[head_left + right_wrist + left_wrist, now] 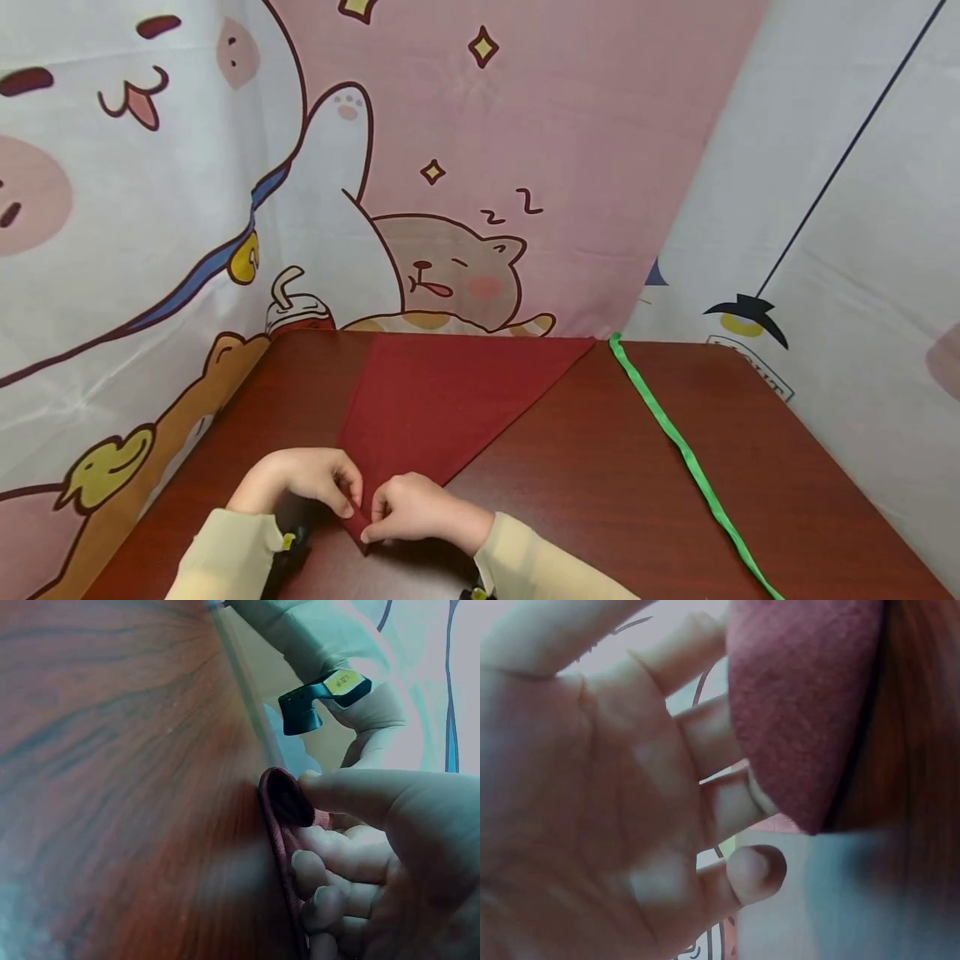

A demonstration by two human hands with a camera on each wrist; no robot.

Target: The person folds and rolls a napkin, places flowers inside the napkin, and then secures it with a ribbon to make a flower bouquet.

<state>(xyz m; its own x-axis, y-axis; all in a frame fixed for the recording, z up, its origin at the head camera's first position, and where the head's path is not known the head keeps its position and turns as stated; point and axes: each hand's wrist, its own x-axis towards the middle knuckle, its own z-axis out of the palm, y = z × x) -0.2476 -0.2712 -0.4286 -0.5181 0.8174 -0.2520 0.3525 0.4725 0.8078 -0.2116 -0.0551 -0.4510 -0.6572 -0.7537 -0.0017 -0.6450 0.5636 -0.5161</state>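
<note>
– Pale sleeves (551, 567) nearest cam, nr tip of red cloth (450, 408). Hands?
– L hand (318, 477) pinches cloth's edge by tip, left side; R hand (416, 508) pinches rolled fold, right side.
– Cloth pos.?
– Mostly flat on desk (562, 500), far edge wide, narrowing to near tip. Green ribbon (690, 456) right of it, closest nr cloth's far right corner.

Looks matt and faintly fuzzy in the red cloth (442, 400). Shows wood grain under a smooth gloss on the counter (570, 492). Looks thin and creased in the backdrop fabric (600, 125).
</note>
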